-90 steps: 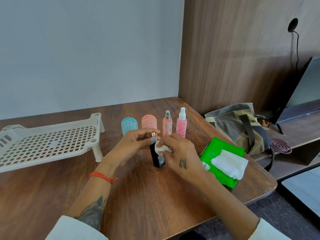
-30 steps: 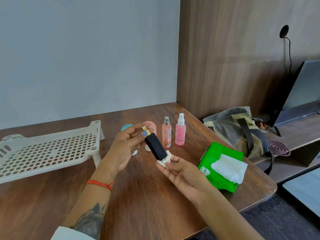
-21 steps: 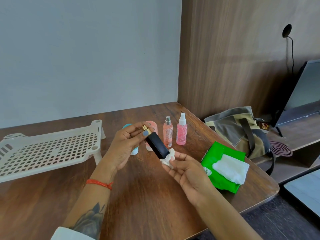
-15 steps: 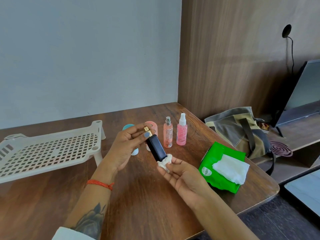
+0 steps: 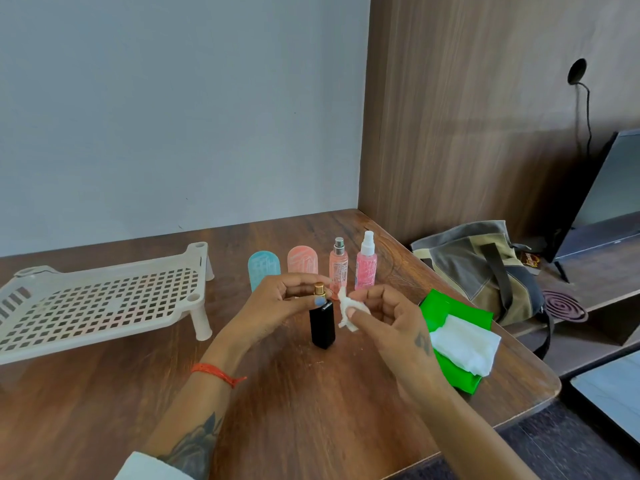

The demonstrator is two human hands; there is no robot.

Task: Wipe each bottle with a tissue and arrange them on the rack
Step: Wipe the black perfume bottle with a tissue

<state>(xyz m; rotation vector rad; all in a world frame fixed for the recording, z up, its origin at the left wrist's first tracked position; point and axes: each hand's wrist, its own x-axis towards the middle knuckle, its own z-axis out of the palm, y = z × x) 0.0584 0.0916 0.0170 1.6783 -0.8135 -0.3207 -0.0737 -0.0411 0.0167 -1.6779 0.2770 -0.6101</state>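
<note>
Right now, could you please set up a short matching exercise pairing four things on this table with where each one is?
Things:
1. black bottle
2. crumpled tissue
3. white rack
4. green pack

Places:
A. far left of the table
B. pinched in the right hand
C. near the table's right edge
D. upright, top held by the left hand

Pairs: 1-D, 2-B, 3-A, 4-C

Wooden surface (image 5: pixel 311 410), brown, with a rounded right corner. Canvas bag (image 5: pixel 474 268), grey and olive with dark straps, on a lower shelf (image 5: pixel 602 289) to the right of the surface. Purple spiral coil (image 5: pixel 564 306) just beside the bag. Dark monitor (image 5: pixel 613 188), tilted, at far right. Black round wall fitting (image 5: pixel 577 71) with a hanging cable. Pale grey wall (image 5: pixel 173 109); wood-panelled wall (image 5: pixel 467 109).
</note>
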